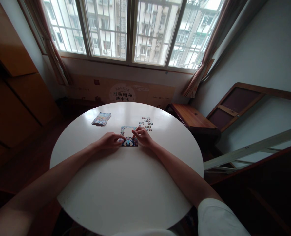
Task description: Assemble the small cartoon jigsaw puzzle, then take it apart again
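A partly assembled jigsaw puzzle lies on the white table. Its frame and lower part are joined, with a blue-and-white figure at the bottom and a gap in the middle showing the tabletop. My left hand rests at the puzzle's left edge, fingers extended and fingertips touching it. Over the right side, my right hand has thumb and fingers pinched together near the gap; whatever is between them is too small to make out. Loose puzzle pieces are spread just beyond my right hand.
A colourful printed packet lies on the round white table, at the far left. Behind the table are a cardboard panel and barred windows. A wooden bench stands at the right, wooden cabinets at the left.
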Demonstrator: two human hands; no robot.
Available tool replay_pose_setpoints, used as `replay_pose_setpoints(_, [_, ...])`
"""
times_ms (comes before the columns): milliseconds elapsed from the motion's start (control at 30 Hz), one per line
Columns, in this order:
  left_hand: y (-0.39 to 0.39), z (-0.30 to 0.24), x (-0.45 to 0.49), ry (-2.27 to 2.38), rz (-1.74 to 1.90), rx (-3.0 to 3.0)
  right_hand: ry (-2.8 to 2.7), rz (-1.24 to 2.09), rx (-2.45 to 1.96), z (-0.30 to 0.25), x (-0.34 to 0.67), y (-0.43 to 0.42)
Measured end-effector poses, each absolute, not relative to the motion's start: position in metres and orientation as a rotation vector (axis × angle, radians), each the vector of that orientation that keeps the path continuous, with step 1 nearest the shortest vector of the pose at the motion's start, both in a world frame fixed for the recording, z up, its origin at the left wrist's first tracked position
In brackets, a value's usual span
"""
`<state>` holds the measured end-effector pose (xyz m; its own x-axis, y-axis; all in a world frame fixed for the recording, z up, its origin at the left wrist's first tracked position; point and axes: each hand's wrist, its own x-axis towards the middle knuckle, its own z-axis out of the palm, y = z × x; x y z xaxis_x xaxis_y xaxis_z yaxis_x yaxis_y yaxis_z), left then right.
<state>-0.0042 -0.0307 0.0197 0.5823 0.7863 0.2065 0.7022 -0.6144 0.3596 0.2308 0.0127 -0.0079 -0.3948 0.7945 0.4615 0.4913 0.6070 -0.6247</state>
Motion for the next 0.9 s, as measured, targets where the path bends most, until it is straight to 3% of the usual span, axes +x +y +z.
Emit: replay_pose_setpoints(900, [-0.0297,0.0205,-0.0049,1.237,0.463,2.586,-2.154,0.496,-0.979,-0.0097,0.2310,0.0148])
